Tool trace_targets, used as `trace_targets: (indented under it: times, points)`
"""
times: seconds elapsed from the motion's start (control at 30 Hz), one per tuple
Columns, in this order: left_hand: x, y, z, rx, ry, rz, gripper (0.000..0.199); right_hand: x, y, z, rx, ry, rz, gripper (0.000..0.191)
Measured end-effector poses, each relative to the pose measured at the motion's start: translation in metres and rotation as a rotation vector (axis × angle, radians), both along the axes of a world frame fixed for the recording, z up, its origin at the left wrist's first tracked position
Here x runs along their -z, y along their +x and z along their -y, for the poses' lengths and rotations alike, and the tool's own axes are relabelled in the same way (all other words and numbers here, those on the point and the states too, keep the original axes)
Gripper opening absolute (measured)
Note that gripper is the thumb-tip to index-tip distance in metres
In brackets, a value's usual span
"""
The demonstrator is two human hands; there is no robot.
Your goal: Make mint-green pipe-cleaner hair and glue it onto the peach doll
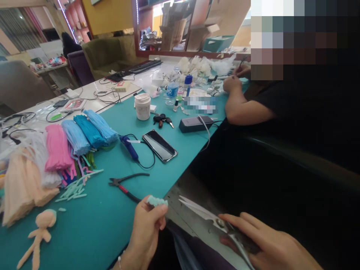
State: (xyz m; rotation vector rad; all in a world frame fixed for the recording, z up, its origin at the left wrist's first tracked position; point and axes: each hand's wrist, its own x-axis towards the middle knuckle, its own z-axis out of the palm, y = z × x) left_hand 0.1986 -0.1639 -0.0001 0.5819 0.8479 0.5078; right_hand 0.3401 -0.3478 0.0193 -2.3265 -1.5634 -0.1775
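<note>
Between the thumb and fingers of my left hand [150,219] is a short, bumpy mint-green fuzzy piece [156,201], like bent pipe cleaner. My right hand [261,240] grips a pair of scissors [209,216], their blades slightly apart and pointing left toward that piece without touching it. Red-and-black cutting pliers [123,187] lie spread on the teal mat, just beyond my left hand. A peach doll figure [39,234] made of fuzzy stems rests at the lower left, mint green on its head. Cut mint-green stems [73,190] lie in a loose pile above it.
Bundles of peach [25,183], pink [57,146] and blue pipe cleaners [88,129] line the left. A glue gun [129,148], phone [160,145], keys [163,120], white cup [143,107] and power strip [196,123] occupy the mat. Another person's arm [244,105] rests at the far right.
</note>
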Motion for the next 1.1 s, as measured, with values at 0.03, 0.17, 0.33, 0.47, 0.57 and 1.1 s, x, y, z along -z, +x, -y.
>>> trace_targets:
  times: [0.03, 0.17, 0.33, 0.47, 0.57, 1.1]
  points:
    - [-0.002, 0.002, 0.002, -0.027, -0.026, -0.004, 0.042, 0.0, -0.005, -0.002, -0.043, 0.017, 0.011, 0.032]
    - [-0.006, 0.005, 0.005, -0.052, -0.115, -0.015, 0.046, 0.006, -0.014, -0.006, -0.043, 0.041, 0.143, 0.03]
    - [-0.004, 0.004, 0.007, -0.043, -0.119, -0.025, 0.044, 0.011, -0.012, -0.006, -0.066, 0.043, 0.255, 0.044]
    - [-0.003, 0.004, 0.006, -0.042, -0.121, -0.04, 0.041, 0.009, -0.011, -0.007, -0.075, 0.076, 0.291, 0.048]
    - [-0.003, 0.005, 0.005, -0.033, -0.121, -0.051, 0.039, 0.005, -0.009, -0.008, -0.111, 0.092, 0.295, 0.048]
    - [0.008, -0.001, -0.003, 0.144, -0.014, -0.041, 0.032, -0.031, 0.004, -0.014, -0.278, 0.02, 0.377, 0.042]
